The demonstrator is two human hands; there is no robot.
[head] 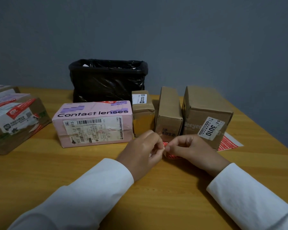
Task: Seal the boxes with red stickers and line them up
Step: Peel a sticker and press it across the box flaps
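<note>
My left hand (142, 151) and my right hand (192, 149) meet in front of the boxes, both pinching a small red sticker (170, 155) between their fingertips just above the table. Behind them stand a pink "Contact lenses" box (93, 123) with a red sticker on its top, a small brown box (142, 112), a narrow brown box (169, 113) and a larger brown box (206, 113), side by side. A sheet of red stickers (228, 143) lies to the right, partly behind the larger box.
A black bin with a bag liner (108, 80) stands behind the boxes. Sealed boxes (15, 120) with red stickers lie at the left edge of the wooden table (156, 188). A grey wall is behind.
</note>
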